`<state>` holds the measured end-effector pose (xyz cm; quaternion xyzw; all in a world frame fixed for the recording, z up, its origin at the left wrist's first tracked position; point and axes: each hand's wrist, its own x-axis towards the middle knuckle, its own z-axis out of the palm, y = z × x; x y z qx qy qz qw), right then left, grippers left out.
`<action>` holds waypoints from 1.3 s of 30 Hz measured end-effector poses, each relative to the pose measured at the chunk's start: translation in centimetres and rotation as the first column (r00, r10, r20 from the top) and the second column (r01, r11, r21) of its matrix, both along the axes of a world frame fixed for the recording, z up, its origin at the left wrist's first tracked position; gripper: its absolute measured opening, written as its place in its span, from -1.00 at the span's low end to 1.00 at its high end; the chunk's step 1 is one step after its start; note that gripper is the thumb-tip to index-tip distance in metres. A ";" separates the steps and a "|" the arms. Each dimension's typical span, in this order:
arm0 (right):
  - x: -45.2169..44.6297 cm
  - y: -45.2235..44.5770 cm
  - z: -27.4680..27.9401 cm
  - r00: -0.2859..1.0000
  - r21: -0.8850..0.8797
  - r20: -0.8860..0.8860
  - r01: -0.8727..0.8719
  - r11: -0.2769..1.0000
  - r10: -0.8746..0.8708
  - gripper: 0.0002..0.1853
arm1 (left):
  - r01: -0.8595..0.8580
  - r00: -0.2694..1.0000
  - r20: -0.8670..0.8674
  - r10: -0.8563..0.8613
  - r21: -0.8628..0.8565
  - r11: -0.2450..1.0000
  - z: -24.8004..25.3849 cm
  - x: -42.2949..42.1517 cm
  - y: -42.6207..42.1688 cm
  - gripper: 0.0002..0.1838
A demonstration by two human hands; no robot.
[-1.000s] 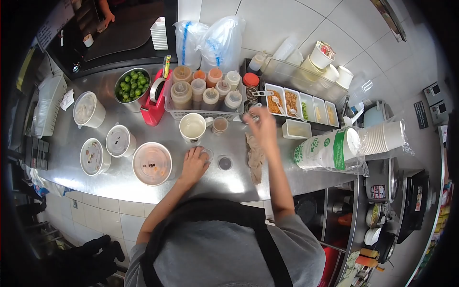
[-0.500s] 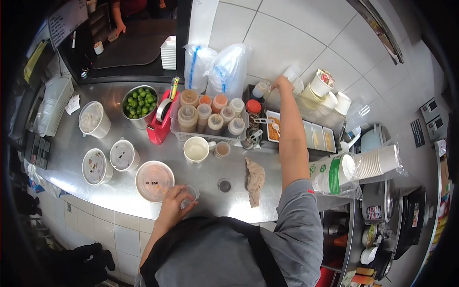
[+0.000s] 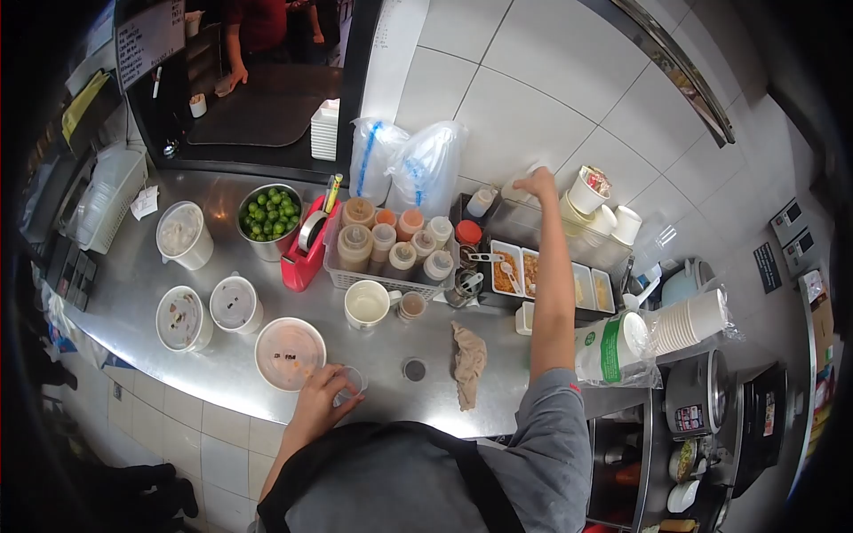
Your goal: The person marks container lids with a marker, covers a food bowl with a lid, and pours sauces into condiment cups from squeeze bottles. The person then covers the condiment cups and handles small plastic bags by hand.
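My left hand is closed around a small clear cup at the counter's front edge, beside a lidded bowl. Stretched far forward, my right hand is closed at a pale translucent item behind the topping trays; its fingertips are too small to make out exactly. A small cup of dark sauce stands between my left hand and a crumpled beige cloth. Farther back are a white mug and a small brown-tinted cup.
Squeeze bottles fill a grey basket. Left of it are a red tape dispenser, a pot of green limes and several lidded bowls. Topping trays and wrapped paper cups lie right. A co-worker's hand shows through the opening.
My right hand has reached forward from near the spoon jar to behind the trays. My left hand has shifted left with the clear cup, now beside the lidded bowl.
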<state>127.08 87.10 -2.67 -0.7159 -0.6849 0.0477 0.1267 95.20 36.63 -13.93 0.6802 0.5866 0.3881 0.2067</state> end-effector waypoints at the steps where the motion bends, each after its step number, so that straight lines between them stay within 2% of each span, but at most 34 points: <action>1: 0.7 -1.2 1.7 0.999 0.068 -0.030 -0.041 0.997 0.043 -0.30 | 0.009 1.000 -0.003 -0.009 0.002 1.000 0.0 0.0 0.0 -0.80; 2: 1.2 -2.7 3.4 0.995 0.138 -0.057 -0.078 0.987 0.086 -0.32 | 0.016 1.000 -0.010 -0.015 0.010 1.000 0.1 0.2 0.1 -0.79; 4: 1.4 -7.2 6.8 0.931 0.327 -0.295 -0.114 0.938 0.216 -0.40 | 0.032 0.999 -0.029 -0.031 0.031 0.999 0.2 0.4 0.3 -0.78; 8: 0.8 -13.8 9.6 0.621 0.627 -0.598 -0.031 0.778 0.507 -0.57 | 0.063 0.998 -0.019 -0.062 0.036 0.997 0.1 0.7 0.7 -0.78; 11: -0.9 -18.0 8.7 0.397 0.799 -0.562 0.034 0.600 0.726 -0.59 | 0.065 0.997 -0.038 -0.063 0.049 0.997 0.4 0.8 0.7 -0.77; 13: -2.7 -20.6 7.0 0.427 0.873 -0.475 0.122 0.471 0.769 -0.55 | 0.057 0.997 -0.056 -0.054 0.060 0.997 0.5 0.7 0.4 -0.77; 15: -3.7 -23.2 4.5 0.412 0.855 -0.514 0.168 0.491 0.753 -0.49 | 0.057 0.997 -0.057 -0.053 0.068 0.996 0.2 0.6 0.1 -0.77; 17: -4.5 -26.2 1.7 0.213 0.716 -0.698 0.192 0.671 0.684 -0.47 | 0.043 0.998 -0.057 -0.040 0.053 0.998 -0.2 0.2 -0.2 -0.78; 20: -5.0 -29.3 -1.5 0.094 0.581 -0.814 0.180 0.794 0.574 -0.46 | 0.053 0.998 -0.048 -0.051 0.027 0.998 -0.9 0.1 -0.6 -0.79; 21: -4.7 -30.0 -2.2 0.160 0.576 -0.817 0.178 0.798 0.554 -0.46 | 0.071 0.996 -0.049 -0.069 0.036 0.997 -1.2 0.1 -0.6 -0.79; 23: -2.1 -30.4 -4.5 0.499 0.680 -0.678 0.149 0.718 0.540 -0.45 | 0.089 0.994 -0.074 -0.083 0.090 0.992 -1.8 -0.1 -0.3 -0.79; 24: -4.7 -32.8 -1.8 0.318 0.519 -0.847 0.316 0.794 0.426 -0.43 | 0.098 0.992 -0.096 -0.086 0.129 0.987 -2.2 0.0 -0.3 -0.79; 27: -2.5 -32.9 -2.5 0.063 0.384 -0.921 0.324 0.865 0.385 -0.34 | 0.116 0.991 -0.078 -0.108 0.100 0.988 -2.3 0.2 -0.3 -0.78; 28: 1.3 -29.6 -7.6 0.203 0.643 -0.766 0.261 0.720 0.610 -0.34 | 0.130 0.990 -0.062 -0.124 0.121 0.984 -2.2 0.1 -0.4 -0.78; 29: 3.5 -28.2 -10.3 0.015 0.442 -0.889 0.299 0.846 0.459 -0.34 | 0.126 0.991 -0.057 -0.121 0.097 0.987 -2.1 0.0 -0.6 -0.78; 30: 5.7 -26.7 -13.1 -0.195 0.216 -0.938 0.317 0.924 0.286 -0.33 | 0.137 0.990 -0.051 -0.134 0.076 0.988 -1.9 0.0 -0.7 -0.77; 31: 4.8 -27.4 -14.0 -0.130 0.164 -0.968 0.309 0.937 0.213 -0.34 | 0.156 0.987 -0.040 -0.154 0.072 0.985 -1.9 0.1 -0.4 -0.76; 32: 3.2 -28.2 -13.8 0.023 0.214 -0.976 0.284 0.935 0.216 -0.34 | 0.155 0.987 -0.043 -0.153 0.062 0.986 -2.1 0.2 -0.1 -0.75; 34: 0.8 -29.1 -13.3 0.183 0.262 -0.958 0.240 0.935 0.222 -0.34 | 0.182 0.982 -0.055 -0.181 0.016 0.983 -2.4 0.0 -0.2 -0.74; 39: -1.2 -29.5 -13.1 0.339 0.286 -0.917 0.191 0.939 0.211 -0.34 | 0.220 0.975 -0.044 -0.218 0.042 0.975 -2.7 0.2 -0.6 -0.75</action>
